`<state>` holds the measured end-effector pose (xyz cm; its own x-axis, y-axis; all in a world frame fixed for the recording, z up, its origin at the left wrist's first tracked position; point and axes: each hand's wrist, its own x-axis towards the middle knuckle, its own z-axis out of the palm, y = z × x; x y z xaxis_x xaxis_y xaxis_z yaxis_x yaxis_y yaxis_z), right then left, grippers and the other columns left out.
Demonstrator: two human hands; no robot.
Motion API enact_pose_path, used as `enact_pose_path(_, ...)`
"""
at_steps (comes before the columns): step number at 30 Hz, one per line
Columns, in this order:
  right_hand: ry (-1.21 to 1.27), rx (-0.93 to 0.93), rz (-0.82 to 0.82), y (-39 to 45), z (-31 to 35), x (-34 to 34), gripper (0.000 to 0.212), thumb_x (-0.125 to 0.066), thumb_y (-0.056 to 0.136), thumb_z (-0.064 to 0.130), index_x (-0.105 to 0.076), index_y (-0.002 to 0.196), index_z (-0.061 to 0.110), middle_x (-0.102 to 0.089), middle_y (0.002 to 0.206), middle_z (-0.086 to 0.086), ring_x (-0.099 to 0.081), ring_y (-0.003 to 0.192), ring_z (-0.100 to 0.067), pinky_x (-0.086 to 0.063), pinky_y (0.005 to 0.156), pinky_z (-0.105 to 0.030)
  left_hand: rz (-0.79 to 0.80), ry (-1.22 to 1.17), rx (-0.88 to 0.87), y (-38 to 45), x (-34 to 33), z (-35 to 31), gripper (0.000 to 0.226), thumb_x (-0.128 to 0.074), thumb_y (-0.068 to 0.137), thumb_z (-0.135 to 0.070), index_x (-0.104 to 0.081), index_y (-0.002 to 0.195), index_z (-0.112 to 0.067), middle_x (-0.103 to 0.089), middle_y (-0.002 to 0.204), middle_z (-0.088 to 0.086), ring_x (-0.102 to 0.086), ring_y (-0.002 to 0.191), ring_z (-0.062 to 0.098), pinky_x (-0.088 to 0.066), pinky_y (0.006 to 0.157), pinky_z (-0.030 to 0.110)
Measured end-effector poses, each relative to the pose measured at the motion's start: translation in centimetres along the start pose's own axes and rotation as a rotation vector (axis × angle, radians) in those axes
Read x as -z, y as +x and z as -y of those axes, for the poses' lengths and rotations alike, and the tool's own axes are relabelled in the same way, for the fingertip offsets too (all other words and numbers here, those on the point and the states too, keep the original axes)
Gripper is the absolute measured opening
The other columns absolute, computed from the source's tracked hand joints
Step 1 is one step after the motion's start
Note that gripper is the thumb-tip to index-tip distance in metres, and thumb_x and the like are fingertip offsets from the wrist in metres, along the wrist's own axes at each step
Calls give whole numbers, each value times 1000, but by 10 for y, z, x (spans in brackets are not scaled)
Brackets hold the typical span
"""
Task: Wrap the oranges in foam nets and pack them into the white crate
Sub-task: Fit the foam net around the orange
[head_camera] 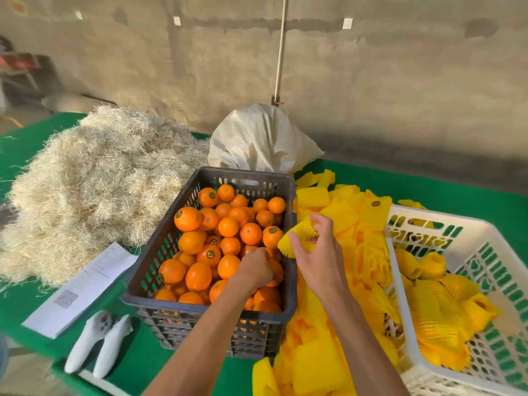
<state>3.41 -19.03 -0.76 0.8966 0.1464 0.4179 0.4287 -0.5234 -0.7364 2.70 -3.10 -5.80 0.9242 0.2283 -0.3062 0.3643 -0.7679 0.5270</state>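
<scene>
Green table: left hand (255, 268) fingers curl on an orange (275, 272); right hand (317, 252) fingers pinch a foam net (300, 238).

Fruit packing shed, orange crate (160, 244), straw (94, 178)

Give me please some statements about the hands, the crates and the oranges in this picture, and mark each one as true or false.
1. The right hand holds a yellow foam net. True.
2. The left hand rests on the pile of straw. False: it reaches into the dark crate and grips an orange.
3. The white crate already holds netted oranges. True.
4. The dark crate is empty. False: it is full of bare oranges.
5. The loose foam nets lie between the two crates. True.
6. The white sack stands in front of the dark crate, nearest the person. False: it stands behind it, toward the wall.
</scene>
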Motion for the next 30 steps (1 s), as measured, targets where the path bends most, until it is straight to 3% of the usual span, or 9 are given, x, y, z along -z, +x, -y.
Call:
enact_pose_path(3,48,85,-9,-2,0,5,16,-54,103,37,-58,109,23,-62,105,10,-58,92,-5,-46,76,-20,32,151,3,9,-3,1,54,-80,85,-20,-55,131,-6,-45,140,21,-49,130,39,-49,105,44)
enact_pose_path(6,40,144,-20,-3,3,8,20,-46,107,26,-56,90,22,-53,85,10,-53,81,-3,-36,70,-10,28,196,-9,9,-5,1,66,-87,80,-28,-53,133,-9,-42,140,20,-45,132,41,-46,108,46)
enact_pose_path(10,-13,103,-87,-3,1,9,17,-58,102,20,-68,94,10,-62,93,3,-57,85,-6,-45,72,-14,-135,74,-39,-1,7,1,40,-84,77,-28,-57,98,-9,-54,117,16,-56,110,34,-53,87,45)
enact_pose_path(12,-39,89,-92,-1,0,10,7,-65,96,15,-69,99,9,-63,101,0,-59,92,-10,-41,77,-7,-224,-183,-59,-11,20,2,38,-87,73,-31,-53,80,-15,-55,89,7,-55,79,19,-46,64,42)
enact_pose_path(14,-84,65,-50,0,0,9,23,-69,91,11,-64,114,10,-60,115,-2,-55,102,-11,-35,82,-4,-288,-509,-56,-28,38,2,42,-90,71,-42,-52,76,-26,-53,77,-8,-52,68,7,-45,56,35)
enact_pose_path(16,-120,40,-1,0,0,7,40,-68,91,9,-56,129,11,-55,127,-3,-53,113,-14,-33,87,-7,-227,-902,-15,-48,52,0,43,-91,70,-53,-69,92,-25,-66,99,-12,-64,93,6,-62,70,30)
enact_pose_path(19,-111,57,42,-1,3,3,45,-66,93,8,-52,135,14,-59,127,-4,-56,119,-22,-40,91,-19,-12,-1233,-119,-70,61,-1,50,-88,74,-54,-81,111,-21,-72,127,-6,-62,123,14,-61,95,43)
enact_pose_path(27,120,41,113,-10,21,-13,60,-84,80,21,-50,130,26,-61,126,-3,-62,108,-26,-54,76,-38,166,-1366,-168,-89,57,-21,64,-83,75,-56,-68,130,-27,-69,135,2,-66,125,25,-57,100,43)
enact_pose_path(30,130,34,118,-13,24,-18,66,-86,79,25,-43,129,29,-56,129,0,-60,110,-22,-49,73,-28,178,-1404,-131,-90,54,-16,57,-82,76,-56,-71,126,-31,-71,131,3,-68,121,28,-58,97,44)
